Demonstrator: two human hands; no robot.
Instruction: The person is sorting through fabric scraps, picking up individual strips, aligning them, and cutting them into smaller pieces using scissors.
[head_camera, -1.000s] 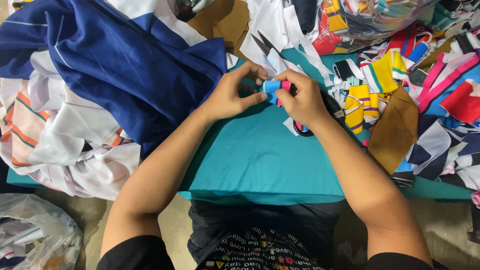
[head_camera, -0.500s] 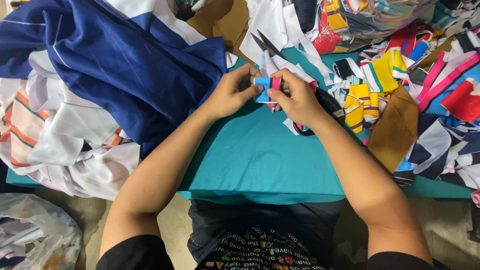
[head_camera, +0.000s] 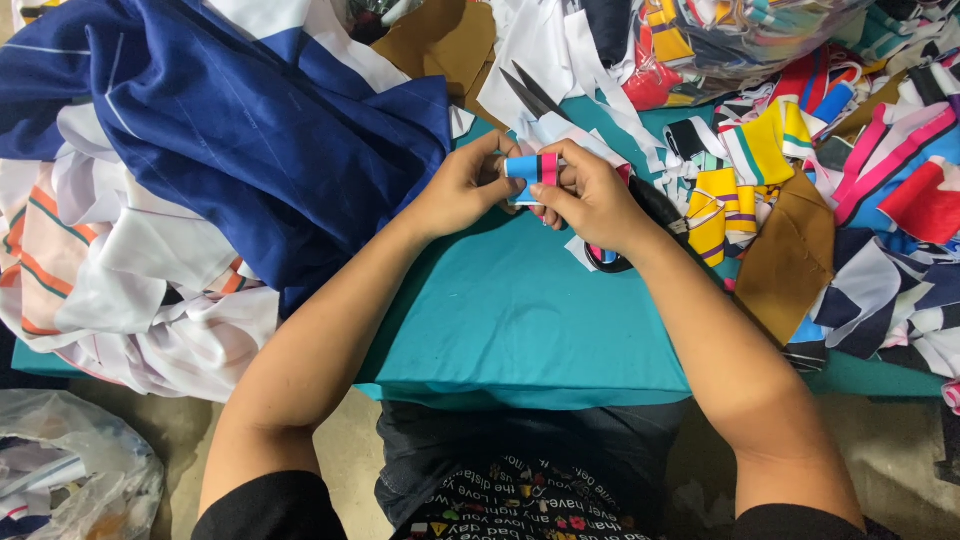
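Over teal table (head_camera: 520, 320), both hands (head_camera: 530, 190) pinch small striped cloth strip (head_camera: 532, 168)

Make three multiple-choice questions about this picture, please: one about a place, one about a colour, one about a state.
1. Where do the scissors lie?
A. On the floor
B. On the table, beyond the hands
C. In the plastic bag

2. What colour is the table cover?
A. Teal
B. Red
C. Black

3. How is the small striped fabric piece held?
A. It lies untouched
B. By one hand only
C. Between both hands

Answers:
1. B, the dark blades rest among white scraps above the hands.
2. A, the bare cloth below the hands is teal.
3. C, the left hand and the right hand both pinch it.
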